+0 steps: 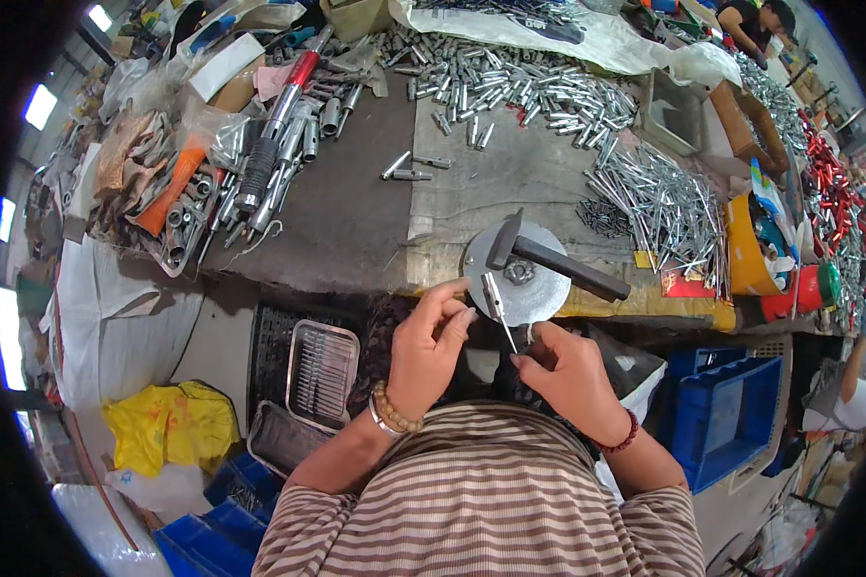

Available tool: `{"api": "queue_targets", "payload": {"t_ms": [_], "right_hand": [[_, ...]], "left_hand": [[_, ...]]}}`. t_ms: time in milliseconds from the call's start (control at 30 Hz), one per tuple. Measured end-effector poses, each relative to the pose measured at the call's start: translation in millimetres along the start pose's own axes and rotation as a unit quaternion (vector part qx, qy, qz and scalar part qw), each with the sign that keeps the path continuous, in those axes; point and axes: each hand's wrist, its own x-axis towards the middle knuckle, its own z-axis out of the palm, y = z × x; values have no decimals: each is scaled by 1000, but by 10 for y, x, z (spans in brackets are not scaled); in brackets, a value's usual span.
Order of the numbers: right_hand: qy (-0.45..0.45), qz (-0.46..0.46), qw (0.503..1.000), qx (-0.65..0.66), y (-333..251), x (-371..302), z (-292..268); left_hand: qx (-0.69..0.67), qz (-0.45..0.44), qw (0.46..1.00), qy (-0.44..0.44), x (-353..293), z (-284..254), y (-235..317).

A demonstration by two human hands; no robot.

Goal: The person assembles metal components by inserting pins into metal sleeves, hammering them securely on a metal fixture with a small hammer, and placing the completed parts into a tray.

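My right hand (577, 378) pinches the lower end of a thin shiny metal rod (506, 332). At the rod's upper end is a short metal sleeve (493, 296) with a hole in its side; how the two join is too small to tell. My left hand (427, 343) is just left of the sleeve, its thumb and forefinger apart and nothing visible between them. Beyond both hands, a round grey metal disc (542, 300) sits at the bench edge. A hammer (570, 268) lies across it, its head toward the far left and its dark handle pointing right.
Loose metal sleeves (510, 87) cover the back of the bench (346, 202). Thin rods (659, 197) are heaped at right, beside a yellow container (749, 248). Tools, including a red-and-black one (277, 125), crowd the left. Blue crates (726, 418) and a metal tray (322, 370) stand below.
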Motion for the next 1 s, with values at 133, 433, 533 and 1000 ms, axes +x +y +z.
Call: {"api": "queue_targets", "payload": {"t_ms": [133, 433, 533, 1000], "right_hand": [[-2, 25, 1000, 18, -54, -79, 113], [-13, -77, 996, -41, -158, -91, 340], [-9, -73, 997, -7, -93, -22, 259], [102, 21, 913, 395, 414, 433, 36]], "left_hand": [[-169, -99, 980, -37, -37, 70, 0], [-179, -74, 981, 24, -154, 10, -82], [-266, -90, 959, 35, -161, -157, -84], [-204, -359, 822, 391, -836, -1677, -2738]]}}
